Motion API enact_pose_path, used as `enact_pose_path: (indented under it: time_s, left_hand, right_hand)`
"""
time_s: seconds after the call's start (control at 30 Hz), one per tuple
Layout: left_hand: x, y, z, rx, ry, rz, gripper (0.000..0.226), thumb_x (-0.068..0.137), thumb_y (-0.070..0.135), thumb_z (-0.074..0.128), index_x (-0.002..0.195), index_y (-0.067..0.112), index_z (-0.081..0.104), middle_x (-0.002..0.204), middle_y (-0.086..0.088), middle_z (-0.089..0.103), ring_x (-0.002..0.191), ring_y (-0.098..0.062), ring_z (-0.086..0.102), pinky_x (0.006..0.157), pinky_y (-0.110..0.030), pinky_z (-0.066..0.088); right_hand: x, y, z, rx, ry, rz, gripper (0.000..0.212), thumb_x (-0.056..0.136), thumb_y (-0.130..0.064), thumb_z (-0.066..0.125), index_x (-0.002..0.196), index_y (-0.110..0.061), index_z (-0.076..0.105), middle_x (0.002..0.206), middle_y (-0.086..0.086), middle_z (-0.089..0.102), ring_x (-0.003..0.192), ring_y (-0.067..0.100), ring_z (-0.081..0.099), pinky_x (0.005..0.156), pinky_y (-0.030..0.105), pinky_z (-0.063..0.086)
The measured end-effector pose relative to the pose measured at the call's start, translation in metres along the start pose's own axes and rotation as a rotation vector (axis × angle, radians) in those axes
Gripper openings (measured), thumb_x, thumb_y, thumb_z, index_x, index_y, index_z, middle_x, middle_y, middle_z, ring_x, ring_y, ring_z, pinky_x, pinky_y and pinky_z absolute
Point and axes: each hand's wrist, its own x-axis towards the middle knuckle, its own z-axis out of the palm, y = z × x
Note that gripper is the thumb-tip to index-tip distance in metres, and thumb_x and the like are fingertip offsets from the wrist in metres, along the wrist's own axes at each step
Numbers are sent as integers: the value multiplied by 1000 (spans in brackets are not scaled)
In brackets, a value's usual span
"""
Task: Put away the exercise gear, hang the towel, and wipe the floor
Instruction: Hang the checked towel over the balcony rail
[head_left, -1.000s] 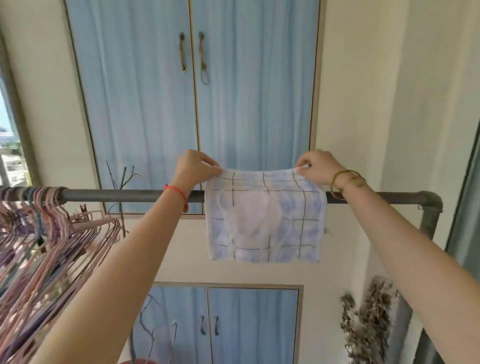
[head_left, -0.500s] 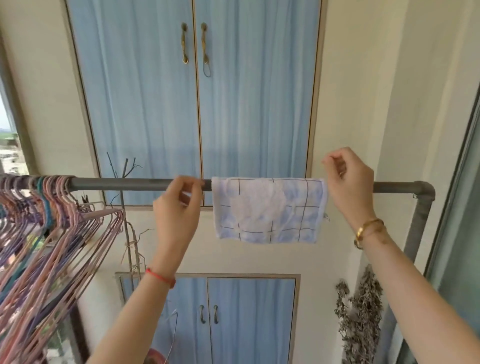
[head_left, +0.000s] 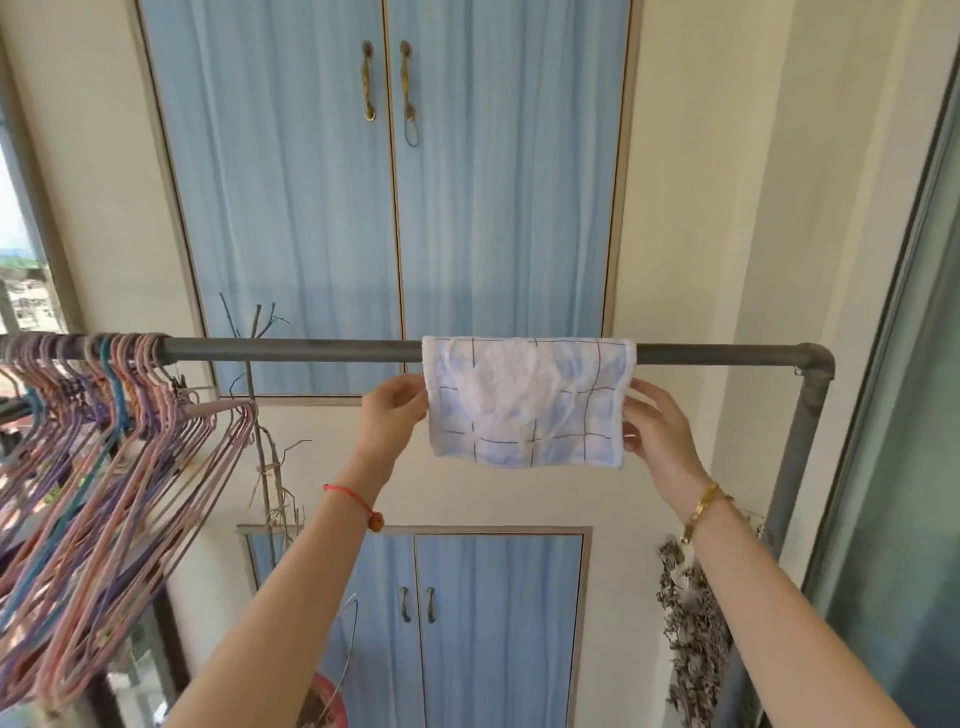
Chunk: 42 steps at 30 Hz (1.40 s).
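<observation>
The checked towel (head_left: 527, 402) is draped over the grey rail (head_left: 291, 350), toward its right end, hanging flat below it. The left hand (head_left: 389, 421) is raised just under the rail at the towel's left edge, its fingers (head_left: 415, 408) drawn narrow and pinching that edge. The right hand (head_left: 662, 436) is under the rail at the towel's right edge, its fingers (head_left: 647, 395) loosely spread with the tips touching the cloth. A bunch of pink and purple hangers (head_left: 104, 441) crowds the rail's left end. Blue cabinet doors (head_left: 311, 182) stand behind and above the rail.
</observation>
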Motion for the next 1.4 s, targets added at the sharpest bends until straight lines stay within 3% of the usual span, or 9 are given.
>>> enact_pose_path:
  time_s: [0.13,0.33,0.47,0.63,0.87,0.97,1.13,1.27,1.4]
  left_hand:
    - [-5,0,-1,-24,33,-26,22,91,-1,62,87,18,72,85,2,75,83,-16,70,79,-27,58]
    - [-9,-5,-6,43,22,-67,23,90,1,61,87,19,74,76,9,76,76,-11,72,79,-28,58]
    - [-15,-10,-5,142,20,-50,35,83,-7,60,67,23,70,56,14,63,63,-11,53,62,-27,47]
    - [-25,-20,-6,74,12,-66,31,84,-11,59,84,15,75,76,-6,74,81,-20,66,85,-34,57]
    - [-25,-26,-13,31,39,-66,14,86,-3,68,86,10,75,75,-5,75,78,-19,67,84,-36,54]
    - [-27,-28,-14,-7,48,-66,17,90,-1,66,87,14,73,66,5,74,72,-14,67,79,-27,54]
    - [-30,-30,-13,-32,59,-70,12,92,2,66,98,9,73,76,0,75,76,-16,69,81,-30,54]
    - [-35,-24,-6,-141,139,-46,17,98,9,56,114,14,61,99,-3,75,91,-20,71,86,-32,57]
    - [-39,-16,-1,-244,122,-32,18,101,23,51,109,10,61,112,-5,71,104,-23,70,93,-38,56]
  right_hand:
    - [3,-1,-5,-112,28,-94,11,91,-6,61,89,-11,71,67,5,52,60,17,38,54,26,31]
    - [0,6,-9,-110,37,-100,15,91,-6,63,106,-7,65,75,6,64,59,17,42,57,27,38]
    - [-1,3,-6,-90,22,-100,20,93,-21,65,113,-18,63,78,8,65,60,18,46,61,28,44]
    - [3,1,-2,-182,-51,-109,16,94,-17,62,99,-5,71,68,5,55,61,20,44,62,31,43]
    - [0,11,-1,-313,-17,-81,19,92,-10,59,78,-18,69,65,2,60,62,19,50,66,32,46]
    - [-5,22,-3,-311,-23,-54,15,91,-10,59,80,-15,68,66,3,60,64,19,53,66,32,48]
    - [-11,31,-6,-285,-39,-41,11,89,-16,65,81,-9,68,65,4,59,66,20,55,67,34,48]
    - [-13,27,-7,-212,-41,-38,9,91,-15,61,85,-12,67,82,6,66,75,20,60,70,33,51]
    - [-18,13,-3,78,-25,-63,12,100,-19,47,100,-14,58,102,3,66,94,19,64,83,36,54]
